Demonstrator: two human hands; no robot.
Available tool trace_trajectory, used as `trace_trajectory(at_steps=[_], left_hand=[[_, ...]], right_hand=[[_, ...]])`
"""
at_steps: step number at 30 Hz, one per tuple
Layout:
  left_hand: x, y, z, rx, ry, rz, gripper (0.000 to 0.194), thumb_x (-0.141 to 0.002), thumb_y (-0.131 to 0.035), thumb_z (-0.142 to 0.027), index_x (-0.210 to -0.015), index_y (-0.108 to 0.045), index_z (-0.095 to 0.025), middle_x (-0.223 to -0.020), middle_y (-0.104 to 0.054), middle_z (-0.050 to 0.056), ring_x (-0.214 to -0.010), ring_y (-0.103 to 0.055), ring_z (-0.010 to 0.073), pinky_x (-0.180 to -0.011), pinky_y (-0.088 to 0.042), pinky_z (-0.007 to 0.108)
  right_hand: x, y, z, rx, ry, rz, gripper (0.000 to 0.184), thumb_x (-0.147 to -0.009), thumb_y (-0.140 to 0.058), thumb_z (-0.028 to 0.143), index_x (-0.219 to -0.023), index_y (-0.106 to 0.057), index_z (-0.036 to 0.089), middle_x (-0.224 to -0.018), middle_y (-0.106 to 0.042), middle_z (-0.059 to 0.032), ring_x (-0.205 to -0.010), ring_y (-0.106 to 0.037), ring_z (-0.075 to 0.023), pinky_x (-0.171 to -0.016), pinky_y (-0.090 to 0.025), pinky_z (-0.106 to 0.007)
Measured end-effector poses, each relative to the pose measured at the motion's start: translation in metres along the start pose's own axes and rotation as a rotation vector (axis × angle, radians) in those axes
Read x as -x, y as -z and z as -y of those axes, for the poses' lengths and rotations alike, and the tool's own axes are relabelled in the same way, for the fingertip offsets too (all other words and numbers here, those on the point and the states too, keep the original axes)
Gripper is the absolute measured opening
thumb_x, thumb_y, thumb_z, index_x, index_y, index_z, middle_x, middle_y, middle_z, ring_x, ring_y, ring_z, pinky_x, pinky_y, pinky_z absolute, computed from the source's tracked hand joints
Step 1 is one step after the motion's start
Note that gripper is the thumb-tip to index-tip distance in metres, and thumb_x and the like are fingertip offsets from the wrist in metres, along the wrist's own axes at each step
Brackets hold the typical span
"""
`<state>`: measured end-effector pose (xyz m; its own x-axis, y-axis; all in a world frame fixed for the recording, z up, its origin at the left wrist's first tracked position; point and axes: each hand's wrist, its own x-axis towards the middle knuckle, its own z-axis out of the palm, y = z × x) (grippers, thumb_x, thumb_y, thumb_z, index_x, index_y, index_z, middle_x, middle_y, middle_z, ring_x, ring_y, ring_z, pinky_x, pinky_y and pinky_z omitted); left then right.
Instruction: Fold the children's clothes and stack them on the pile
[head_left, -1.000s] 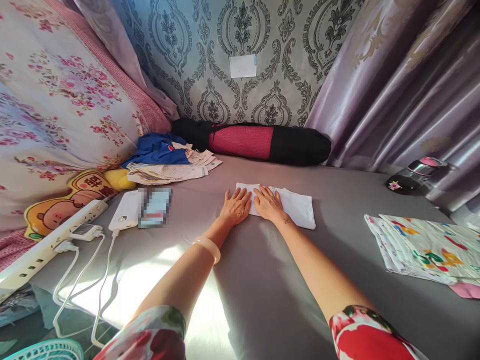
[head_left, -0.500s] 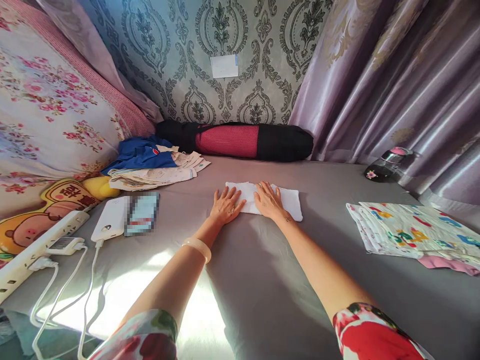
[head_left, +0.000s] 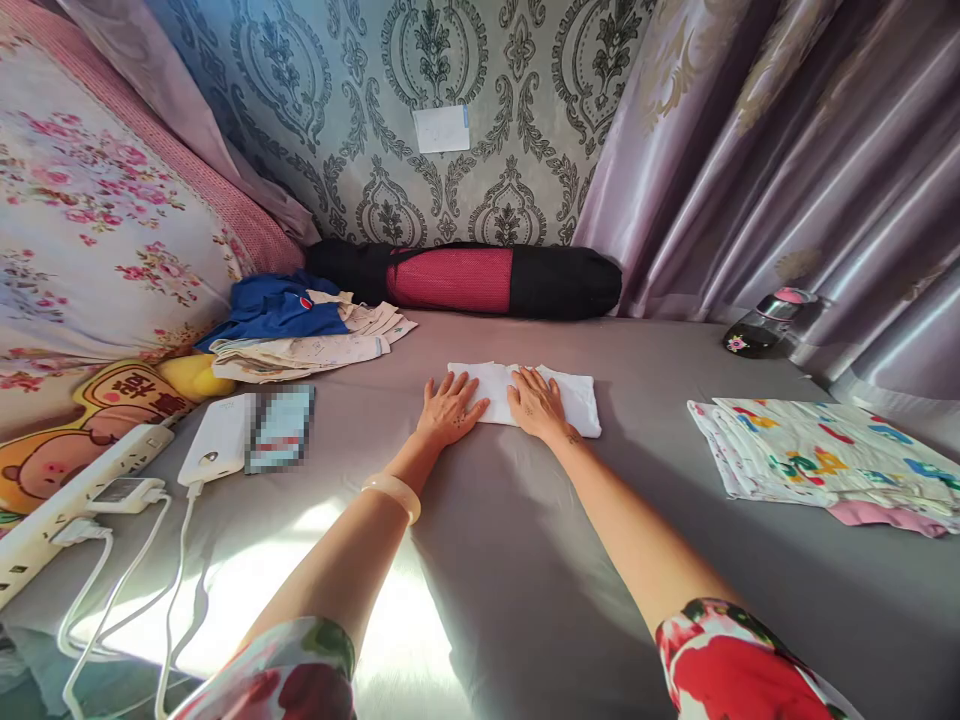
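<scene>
A folded white cloth [head_left: 576,402] lies flat on the grey bed sheet [head_left: 510,560], wider than it is deep. My left hand [head_left: 450,408] rests palm down on the cloth's left end, fingers stretched out, with a pale bangle [head_left: 393,494] on that wrist. Flat on the middle of the same cloth is my right hand [head_left: 537,402], its fingers extended and pointing away from me. Neither hand grips anything. Parts of the cloth are hidden under both palms.
At the back lies a long black and red bag [head_left: 450,278]. Folded clothes [head_left: 300,350] sit to the left, near a white power bank [head_left: 217,438] and a power strip [head_left: 82,500]. To the right are patterned folded cloths [head_left: 817,450] and a dark bottle [head_left: 763,325].
Both hands stay pressed on the white cloth with almost no movement. The whole view has shifted slightly, so things sit a little further left in the picture.
</scene>
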<state>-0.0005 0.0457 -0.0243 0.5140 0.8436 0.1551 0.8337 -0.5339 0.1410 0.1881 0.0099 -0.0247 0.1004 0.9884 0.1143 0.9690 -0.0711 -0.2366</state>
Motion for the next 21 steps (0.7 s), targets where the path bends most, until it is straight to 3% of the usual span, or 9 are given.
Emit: trace_trajectory(at_steps=[6, 11, 21], left_hand=[[-0.001, -0.001, 0.001, 0.001, -0.003, 0.008, 0.057, -0.099, -0.026, -0.057, -0.146, -0.044, -0.029, -0.157, -0.039, 0.006, -0.146, -0.029, 0.0307, -0.118, -0.017, 0.061], [-0.002, -0.006, 0.003, 0.008, 0.0, -0.001, 0.057, -0.099, -0.026, -0.058, -0.147, -0.043, -0.031, -0.157, -0.039, 0.005, -0.147, -0.029, 0.0304, -0.118, -0.015, 0.06], [-0.002, -0.008, 0.004, 0.007, -0.001, -0.014, 0.06, -0.098, -0.025, -0.059, -0.146, -0.043, -0.029, -0.157, -0.039, 0.005, -0.146, -0.03, 0.0302, -0.118, -0.017, 0.061]], right_hand=[[0.006, 0.013, -0.011, -0.021, -0.011, 0.059, 0.057, -0.103, -0.016, 0.038, -0.154, -0.03, 0.017, -0.162, -0.027, -0.0087, -0.15, -0.018, -0.0224, -0.121, -0.015, -0.049], [0.017, 0.023, -0.026, 0.072, -0.052, 0.041, 0.057, -0.103, -0.018, 0.038, -0.153, -0.034, 0.015, -0.163, -0.025, -0.0099, -0.151, -0.017, -0.0246, -0.121, -0.011, -0.052], [0.023, 0.017, -0.03, 0.086, -0.071, 0.069, 0.058, -0.103, -0.014, 0.038, -0.153, -0.032, 0.014, -0.163, -0.024, -0.0096, -0.15, -0.018, -0.0236, -0.121, -0.011, -0.052]])
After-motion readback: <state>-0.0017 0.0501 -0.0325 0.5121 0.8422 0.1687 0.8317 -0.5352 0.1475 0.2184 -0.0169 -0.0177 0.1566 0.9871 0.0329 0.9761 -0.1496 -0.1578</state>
